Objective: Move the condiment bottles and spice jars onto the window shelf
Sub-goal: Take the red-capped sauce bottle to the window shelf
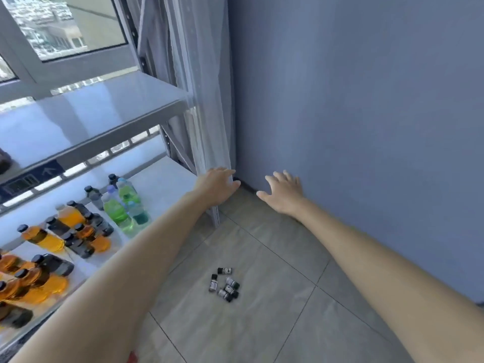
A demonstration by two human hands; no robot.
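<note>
A: Where were the spice jars at that moment?

B: They lay in a small cluster on the tiled floor, between the two forearms and well short of the hands. Many bottles already stood on the lower window shelf: orange ones in front, green ones behind.

A: And the hands?

B: The left hand was stretched out near the corner post of the shelf and the curtain. The right hand was beside it, close to the blue wall. Both had the fingers spread and held nothing.

A: What did the step ask for, in your opinion?

B: I think both hands had to come back and down to the jars. The jars were small and some lay on their side, so it was better to pinch each one by its body. They should then be set upright on a free part of the shelf, not pushed against the bottles.

A: What about the room?

B: The floor was smooth tile, so a jar could roll. The upper shelf looked bare for the most part. The window was behind the shelf, and the view was a little blurred.
</note>
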